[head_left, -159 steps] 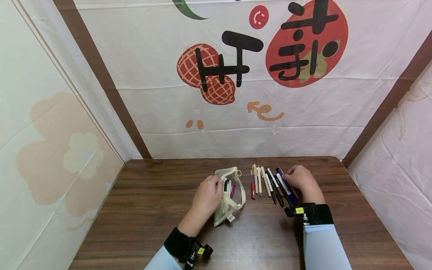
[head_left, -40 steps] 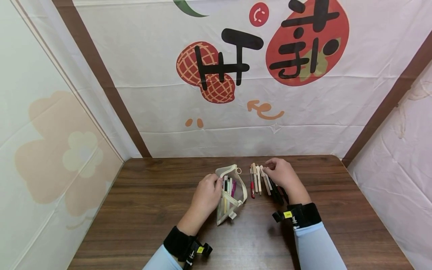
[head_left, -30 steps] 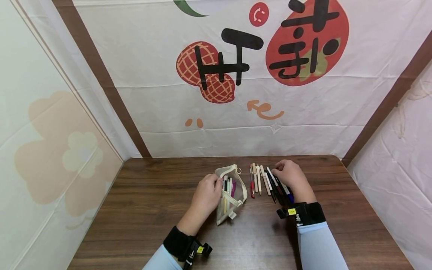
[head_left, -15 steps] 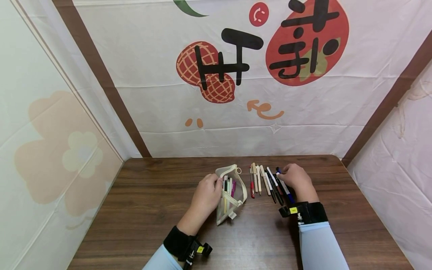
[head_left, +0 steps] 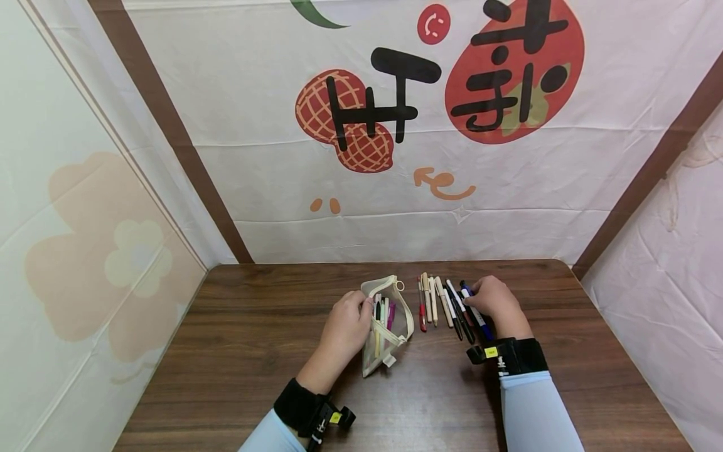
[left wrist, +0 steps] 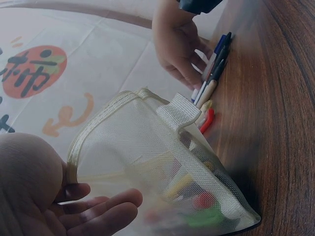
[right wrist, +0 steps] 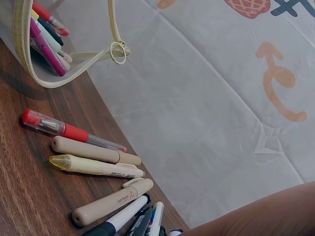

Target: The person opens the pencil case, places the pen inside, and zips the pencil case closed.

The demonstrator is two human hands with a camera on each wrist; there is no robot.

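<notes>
Many pens [head_left: 444,302] lie beside the right hand [head_left: 499,304], grip unclear; left hand [head_left: 349,321] pinches pouch [left wrist: 128,132]; right wrist view alone shows beige pen's [right wrist: 113,202] lettering.

Cream and brown with red and magenta pops

Translucent cream mesh pouch [left wrist: 123,137], cream trim [right wrist: 20,39]. Slim magenta pen [right wrist: 47,51]; red-and-clear plastic pen [right wrist: 64,129]; beige plastic pens [right wrist: 113,202]; pale-yellow plastic pen [right wrist: 98,167]; black-and-white pen [right wrist: 120,221]; blue-and-white pen [head_left: 482,326]. Brown streaky wood-grain table [head_left: 254,345]. White cloth backdrop [head_left: 254,182]: red peanut-shaped print [head_left: 364,160] with tan lattice, thick black lettering [head_left: 407,67], orange squiggle print [head_left: 443,181]. Light-blue sleeves [head_left: 542,408], black wristbands [head_left: 531,356], yellow tags [head_left: 491,352].
</notes>
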